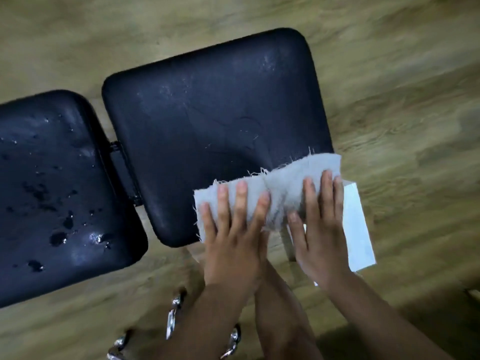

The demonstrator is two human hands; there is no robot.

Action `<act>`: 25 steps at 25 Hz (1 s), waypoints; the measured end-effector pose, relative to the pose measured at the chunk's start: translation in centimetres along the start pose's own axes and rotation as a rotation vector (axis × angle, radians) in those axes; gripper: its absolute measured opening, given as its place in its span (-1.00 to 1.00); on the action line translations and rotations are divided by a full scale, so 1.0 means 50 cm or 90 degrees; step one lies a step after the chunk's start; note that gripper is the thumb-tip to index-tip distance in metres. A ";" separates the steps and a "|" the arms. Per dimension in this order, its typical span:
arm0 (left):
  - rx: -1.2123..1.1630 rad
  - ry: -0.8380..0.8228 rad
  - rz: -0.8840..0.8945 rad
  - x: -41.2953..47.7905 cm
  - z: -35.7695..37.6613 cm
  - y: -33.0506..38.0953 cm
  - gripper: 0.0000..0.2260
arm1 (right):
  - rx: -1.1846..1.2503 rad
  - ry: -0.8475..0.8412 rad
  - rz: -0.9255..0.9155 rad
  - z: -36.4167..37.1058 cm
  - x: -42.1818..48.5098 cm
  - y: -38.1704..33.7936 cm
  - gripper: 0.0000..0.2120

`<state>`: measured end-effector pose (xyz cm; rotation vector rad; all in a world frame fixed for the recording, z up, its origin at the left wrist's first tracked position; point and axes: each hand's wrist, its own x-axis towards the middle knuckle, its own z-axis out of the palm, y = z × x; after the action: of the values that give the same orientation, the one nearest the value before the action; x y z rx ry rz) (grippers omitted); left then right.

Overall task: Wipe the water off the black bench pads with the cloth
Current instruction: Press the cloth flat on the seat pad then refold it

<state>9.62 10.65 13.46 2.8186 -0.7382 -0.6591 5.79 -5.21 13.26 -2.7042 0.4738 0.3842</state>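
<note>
Writing or labels cannot be read anywhere here. Both hands lie flat, palms down, fingers spread and unclenched, pressing a frayed grey cloth onto the near right corner of the right bench pad. The left hand covers the cloth's left half, the right hand its right half. The left bench pad carries water drops. A white box lies on the wooden floor, just right of the right hand.

Two black bench pads: one at centre, one at 9 o'clock. One grey cloth under my two hands, left and right. One white box at 4 o'clock.
</note>
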 end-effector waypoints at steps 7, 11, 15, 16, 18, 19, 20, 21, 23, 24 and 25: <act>0.050 0.044 0.018 0.281 -0.094 -0.044 -0.48 | 0.087 0.033 0.116 -0.074 0.316 -0.018 -0.36; 0.079 0.036 -0.018 0.432 -0.155 -0.060 -0.46 | 0.147 -0.034 0.084 -0.127 0.521 -0.037 -0.53; 0.053 0.041 -0.038 0.353 -0.126 -0.029 -0.47 | 0.194 0.007 0.100 -0.096 0.412 -0.022 -0.49; 0.052 0.039 -0.026 0.316 -0.111 -0.015 -0.47 | 0.186 0.018 0.113 -0.083 0.346 -0.010 -0.47; 0.063 0.022 0.018 0.238 -0.080 0.011 -0.47 | 0.190 0.009 0.127 -0.071 0.212 0.009 -0.43; 0.069 0.011 0.039 0.204 -0.068 0.020 -0.46 | 0.203 -0.010 0.140 -0.069 0.164 0.015 -0.41; 0.077 -0.002 0.054 0.181 -0.061 0.023 -0.46 | 0.211 -0.024 0.151 -0.066 0.139 0.019 -0.40; 0.086 -0.009 0.069 0.173 -0.057 0.020 -0.46 | 0.204 -0.032 0.153 -0.064 0.138 0.022 -0.39; 0.096 0.011 0.117 0.202 -0.065 -0.003 -0.47 | 0.142 -0.019 0.108 -0.073 0.196 0.013 -0.37; 0.094 0.031 0.120 0.229 -0.077 -0.024 -0.47 | 0.106 -0.003 0.070 -0.078 0.244 -0.001 -0.35; 0.088 0.056 0.102 0.264 -0.093 -0.051 -0.48 | 0.081 0.006 0.044 -0.084 0.298 -0.021 -0.33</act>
<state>23.12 6.44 11.99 2.8483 -1.0169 -0.4725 20.55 -10.02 12.54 -2.5736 0.5749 0.3486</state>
